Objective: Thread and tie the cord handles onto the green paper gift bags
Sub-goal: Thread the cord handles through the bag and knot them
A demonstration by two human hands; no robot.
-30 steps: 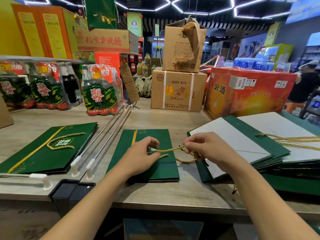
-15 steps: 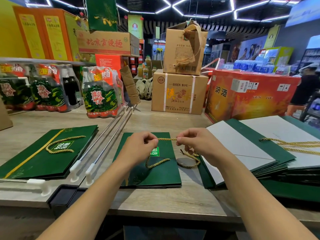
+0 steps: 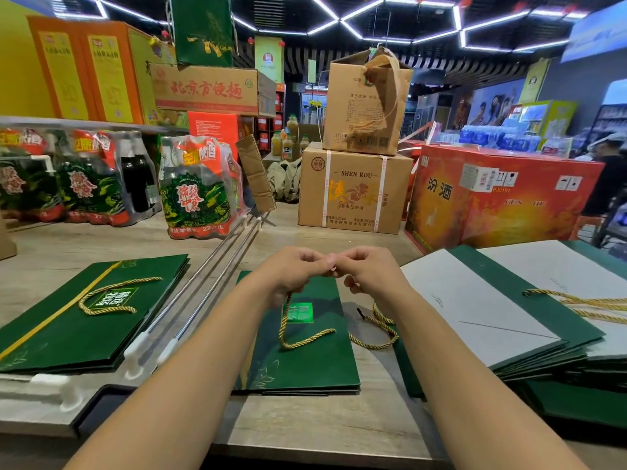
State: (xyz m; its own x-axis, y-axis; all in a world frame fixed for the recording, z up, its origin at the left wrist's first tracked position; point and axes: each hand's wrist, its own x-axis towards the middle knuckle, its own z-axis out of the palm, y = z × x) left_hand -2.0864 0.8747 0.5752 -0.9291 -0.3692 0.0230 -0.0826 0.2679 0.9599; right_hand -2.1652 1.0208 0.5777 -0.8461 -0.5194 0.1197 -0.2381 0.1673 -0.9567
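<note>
On the wooden counter (image 3: 305,425), above the flat green paper gift bag (image 3: 305,361), the left hand (image 3: 291,271) and right hand (image 3: 369,269) meet fingertips, pinching the twisted gold cord (image 3: 305,340); the knot is hidden.

A wooden surface (image 3: 315,425) carries flat green bags (image 3: 305,364), a finished bag (image 3: 84,320), a bag pile (image 3: 502,313), two metal rods (image 3: 203,286), cartons (image 3: 353,191) and bottle packs (image 3: 196,191).

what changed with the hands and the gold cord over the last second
Both hands rose off the middle green bag and came together: left hand and right hand now meet fingertip to fingertip, pinching the gold cord, whose loop hangs onto the bag. The finished bag and the stack stayed put.
</note>
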